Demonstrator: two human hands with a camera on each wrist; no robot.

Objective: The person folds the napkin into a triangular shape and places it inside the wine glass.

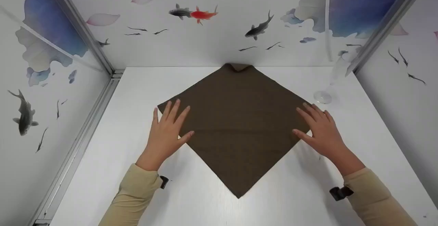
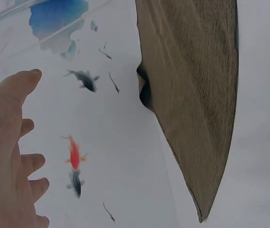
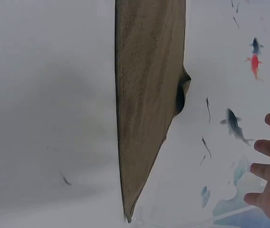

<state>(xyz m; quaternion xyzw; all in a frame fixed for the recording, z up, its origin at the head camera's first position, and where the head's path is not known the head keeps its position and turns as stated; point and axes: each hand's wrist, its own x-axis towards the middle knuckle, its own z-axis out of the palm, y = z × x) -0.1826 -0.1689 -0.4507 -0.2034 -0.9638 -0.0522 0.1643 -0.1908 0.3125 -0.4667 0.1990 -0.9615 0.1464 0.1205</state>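
Observation:
A brown square cloth (image 1: 236, 116) lies spread on the white table, turned so one corner points toward the person. Its far corner is folded over, forming a small raised lip against the back wall. My left hand (image 1: 166, 133), fingers spread and straight, is over the cloth's left corner. Across from it, my right hand (image 1: 321, 130) is at the right corner, also with extended fingers, and covers that corner's tip in the head view. Neither hand grips anything. Both wrist views show the cloth (image 2: 192, 95) with its folded far edge, and the left fingers (image 2: 33, 164) held straight.
A clear, see-through object with a round base (image 1: 322, 97) stands at the back right, beyond the right hand. White wall panels (image 1: 205, 44) with painted fish enclose the white table (image 1: 113, 157) at the back and sides, joined by metal rails.

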